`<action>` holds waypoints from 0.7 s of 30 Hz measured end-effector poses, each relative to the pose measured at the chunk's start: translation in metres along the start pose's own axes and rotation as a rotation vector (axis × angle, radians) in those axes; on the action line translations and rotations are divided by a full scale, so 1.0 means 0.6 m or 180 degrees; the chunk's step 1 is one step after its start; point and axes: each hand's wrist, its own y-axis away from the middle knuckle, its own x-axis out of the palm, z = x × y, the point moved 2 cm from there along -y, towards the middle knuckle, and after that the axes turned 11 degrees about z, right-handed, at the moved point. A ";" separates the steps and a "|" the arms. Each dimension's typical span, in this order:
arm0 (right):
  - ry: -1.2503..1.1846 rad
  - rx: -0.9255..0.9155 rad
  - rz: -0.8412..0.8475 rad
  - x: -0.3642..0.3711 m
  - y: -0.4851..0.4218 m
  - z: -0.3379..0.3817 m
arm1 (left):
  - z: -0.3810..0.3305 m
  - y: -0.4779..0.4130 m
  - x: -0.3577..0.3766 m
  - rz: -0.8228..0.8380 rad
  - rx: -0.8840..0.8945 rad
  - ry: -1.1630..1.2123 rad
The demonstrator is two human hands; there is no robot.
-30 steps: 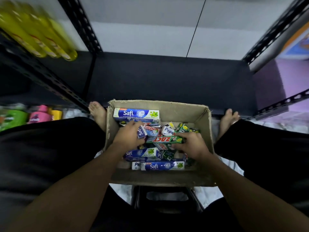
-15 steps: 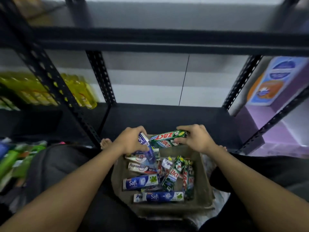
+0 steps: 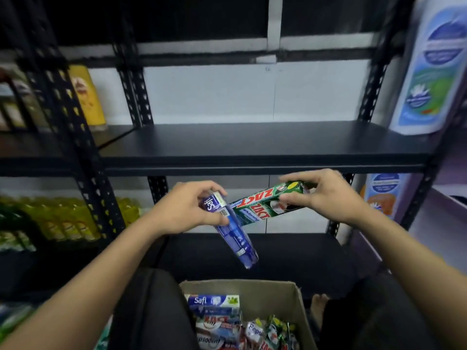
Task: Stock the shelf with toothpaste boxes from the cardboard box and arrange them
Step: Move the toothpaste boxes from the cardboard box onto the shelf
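My left hand (image 3: 185, 209) grips the top end of a blue Safi toothpaste box (image 3: 236, 238) that hangs tilted down to the right. My right hand (image 3: 326, 197) holds the right end of a green Zact toothpaste box (image 3: 262, 205), which lies nearly level and touches the blue box. Both boxes are in the air just below the front edge of a bare black shelf (image 3: 252, 142). The cardboard box (image 3: 290, 296) stands low between my knees, with several toothpaste boxes (image 3: 217, 317) inside.
Black perforated uprights (image 3: 83, 147) frame the shelf bay. Yellow bottles (image 3: 58, 221) fill the left neighbouring shelves. Blue-labelled packs (image 3: 429, 72) stand at the right. A lower black shelf (image 3: 252, 256) lies behind the box. My dark-clothed legs flank the cardboard box.
Both hands have lifted out of the cardboard box, each carrying a toothpaste box, and risen to shelf height. My view has tilted up from the box to the shelves.
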 end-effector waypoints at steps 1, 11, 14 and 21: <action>-0.0113 -0.0090 -0.0096 -0.024 0.000 0.014 | -0.022 0.002 -0.019 -0.0058 0.0073 0.0034; -0.1511 -0.0235 -0.0650 -0.170 -0.046 0.052 | -0.107 -0.018 -0.138 -0.0682 0.0479 0.1203; -0.2027 -0.0052 -0.0886 -0.166 -0.068 0.030 | -0.113 -0.027 -0.154 -0.0953 0.0580 0.1723; -0.1020 0.0592 -0.1825 -0.117 -0.118 -0.048 | -0.057 -0.095 -0.157 -0.2019 0.0617 0.2063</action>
